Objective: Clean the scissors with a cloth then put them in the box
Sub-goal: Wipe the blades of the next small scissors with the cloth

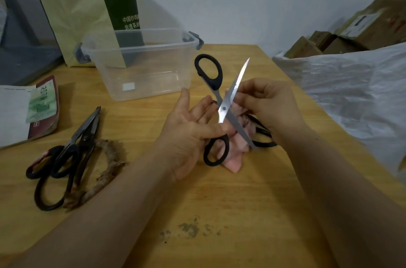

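Observation:
A pair of black-handled scissors (pixel 224 107) is held spread open above the wooden table (pixel 219 212), blades crossed. My left hand (pixel 189 133) holds them near the lower handle, thumb against the blade below the pivot. My right hand (pixel 270 105) pinches a pink cloth (pixel 234 158) against the upper blade; the cloth hangs down behind the scissors. The clear plastic box (pixel 140 63) with grey latches stands behind, holding nothing. Another dark handle loop (pixel 262 136) shows under my right wrist.
Several dark scissors (pixel 66 158) and a rusty twine-wrapped pair (pixel 105 166) lie at the left. A packet and papers (pixel 33 109) sit at the left edge, a green bag (pixel 87 15) behind the box, white plastic sacking (pixel 351 96) and cartons at right. Grit specks (pixel 189 228) dot the near table.

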### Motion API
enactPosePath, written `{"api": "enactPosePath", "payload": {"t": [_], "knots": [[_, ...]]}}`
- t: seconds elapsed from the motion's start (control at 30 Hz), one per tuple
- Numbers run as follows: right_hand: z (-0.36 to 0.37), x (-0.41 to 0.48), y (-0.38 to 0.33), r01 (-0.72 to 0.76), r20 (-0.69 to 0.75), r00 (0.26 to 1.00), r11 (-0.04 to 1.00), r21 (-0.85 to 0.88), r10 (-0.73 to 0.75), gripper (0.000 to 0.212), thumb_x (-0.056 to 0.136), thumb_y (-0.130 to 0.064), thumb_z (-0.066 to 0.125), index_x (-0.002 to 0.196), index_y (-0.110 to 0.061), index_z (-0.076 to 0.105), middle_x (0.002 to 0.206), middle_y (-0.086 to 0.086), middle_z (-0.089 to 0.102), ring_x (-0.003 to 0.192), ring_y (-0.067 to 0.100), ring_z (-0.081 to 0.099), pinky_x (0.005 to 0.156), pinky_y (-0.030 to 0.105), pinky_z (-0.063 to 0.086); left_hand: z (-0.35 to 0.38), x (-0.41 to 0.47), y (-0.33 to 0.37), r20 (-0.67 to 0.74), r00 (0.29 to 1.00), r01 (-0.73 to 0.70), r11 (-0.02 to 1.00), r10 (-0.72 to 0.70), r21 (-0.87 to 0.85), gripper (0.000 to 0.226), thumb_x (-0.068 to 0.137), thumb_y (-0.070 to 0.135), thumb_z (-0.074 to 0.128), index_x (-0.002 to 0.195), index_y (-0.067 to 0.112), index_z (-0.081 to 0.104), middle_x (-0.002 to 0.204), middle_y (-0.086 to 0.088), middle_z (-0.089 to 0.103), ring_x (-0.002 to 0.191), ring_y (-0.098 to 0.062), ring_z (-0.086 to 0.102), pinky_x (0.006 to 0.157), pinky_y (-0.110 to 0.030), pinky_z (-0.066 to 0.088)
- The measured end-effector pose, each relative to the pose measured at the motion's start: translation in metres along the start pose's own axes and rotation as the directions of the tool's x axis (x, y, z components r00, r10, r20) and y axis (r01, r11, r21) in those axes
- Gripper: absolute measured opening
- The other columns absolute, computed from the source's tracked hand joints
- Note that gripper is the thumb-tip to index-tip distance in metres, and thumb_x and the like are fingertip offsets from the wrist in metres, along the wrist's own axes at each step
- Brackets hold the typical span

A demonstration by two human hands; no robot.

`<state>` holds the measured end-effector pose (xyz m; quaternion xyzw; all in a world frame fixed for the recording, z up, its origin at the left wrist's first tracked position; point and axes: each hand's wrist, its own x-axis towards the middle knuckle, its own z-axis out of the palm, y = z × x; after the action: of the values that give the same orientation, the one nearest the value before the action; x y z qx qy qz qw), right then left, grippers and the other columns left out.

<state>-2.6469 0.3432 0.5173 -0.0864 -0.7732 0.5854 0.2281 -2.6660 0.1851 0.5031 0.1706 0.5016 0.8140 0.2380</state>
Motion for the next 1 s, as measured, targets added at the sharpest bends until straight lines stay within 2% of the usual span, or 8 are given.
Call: {"api": "enactPosePath", "payload": {"t": [0.1,0.23,0.4,0.6,0.73,0.8,0.87,1.0], "knots": [[0.006,-0.001,0.001,0.012,0.019,1.000,0.998,0.063,-0.013,0.008,0.084,0.002,0.065,0.089,0.000,0.070,0.088,0.017,0.072,0.081,0.029,0.070,0.071,0.035,0.059,-0.002,0.001,-0.004,0.075,0.997,-0.022,0.999,0.024,-0.028,0.122,0.057,-0.017,0.063,0.150,0.029,0.000,0.122,0.006,0.061,0.113,-0.014,0.061,0.088,-0.032,0.053],[0.009,-0.001,0.003,0.011,0.028,1.000,0.995,0.103,-0.014,0.009,0.079,0.002,0.070,0.084,-0.006,0.069,0.082,0.008,0.072,0.070,0.009,0.069,0.062,0.018,0.053,-0.005,0.000,-0.006,0.108,0.994,-0.018,0.999,0.015,0.027,0.085,0.062,-0.021,0.066,0.135,0.009,0.036,0.102,-0.010,0.069,0.097,-0.022,0.066,0.079,-0.033,0.057],[0.011,0.001,0.002,-0.020,0.074,0.997,0.992,0.128,0.010,0.010,0.078,-0.001,0.072,0.077,-0.010,0.068,0.073,0.002,0.071,0.064,0.007,0.068,0.058,0.016,0.052,-0.003,-0.003,-0.003,0.101,0.995,-0.011,0.996,0.002,0.091,0.075,0.060,-0.016,0.071,0.127,-0.002,0.041,0.093,-0.010,0.071,0.088,-0.023,0.069,0.078,-0.037,0.058],[0.011,0.006,0.002,-0.017,-0.010,1.000,1.000,-0.026,0.017,0.017,0.080,0.001,0.071,0.070,-0.012,0.064,0.069,0.004,0.067,0.057,0.006,0.065,0.054,0.018,0.053,0.001,-0.005,-0.002,0.067,0.997,0.026,0.992,-0.035,0.120,0.058,0.069,-0.021,0.059,0.123,-0.006,0.044,0.087,-0.010,0.068,0.082,-0.017,0.068,0.069,-0.024,0.056],[-0.009,0.013,0.008,-0.031,-0.106,0.994,0.975,-0.220,0.008,0.015,0.081,-0.009,0.072,0.070,-0.018,0.067,0.083,0.003,0.071,0.084,0.020,0.068,0.074,0.034,0.057,-0.004,-0.003,0.006,-0.007,0.996,0.087,0.981,-0.087,0.175,0.045,0.069,-0.014,0.062,0.112,-0.005,0.057,0.106,-0.024,0.065,0.089,-0.024,0.068,0.069,-0.028,0.059],[-0.018,0.014,0.007,-0.030,-0.106,0.994,0.878,-0.478,-0.023,0.010,0.084,-0.010,0.069,0.082,-0.020,0.073,0.105,-0.002,0.069,0.106,0.016,0.060,0.088,0.031,0.049,-0.007,-0.003,0.011,-0.022,0.989,0.149,0.966,-0.148,0.213,0.029,0.075,-0.014,0.059,0.104,-0.008,0.062,0.100,-0.023,0.069,0.084,-0.024,0.069,0.071,-0.029,0.059],[-0.021,0.012,0.001,0.077,-0.053,0.989,0.788,-0.611,-0.138,0.028,0.085,0.001,0.061,0.095,-0.022,0.075,0.118,-0.008,0.062,0.115,0.010,0.051,0.098,0.026,0.042,-0.009,-0.004,0.014,-0.016,0.979,0.199,0.947,-0.201,0.253,0.020,0.075,-0.010,0.060,0.094,-0.008,0.067,0.092,-0.021,0.071,0.078,-0.024,0.070,0.070,-0.028,0.059],[-0.022,-0.003,-0.023,0.147,0.210,0.975,0.922,-0.359,-0.074,0.032,0.083,0.000,0.058,0.080,-0.028,0.073,0.096,-0.012,0.068,0.078,-0.008,0.061,0.063,0.005,0.046,-0.012,-0.004,0.020,-0.099,0.972,0.232,0.940,-0.213,0.252,0.019,0.069,-0.002,0.064,0.087,-0.009,0.068,0.082,-0.019,0.071,0.069,-0.018,0.070,0.062,-0.021,0.057]]}}
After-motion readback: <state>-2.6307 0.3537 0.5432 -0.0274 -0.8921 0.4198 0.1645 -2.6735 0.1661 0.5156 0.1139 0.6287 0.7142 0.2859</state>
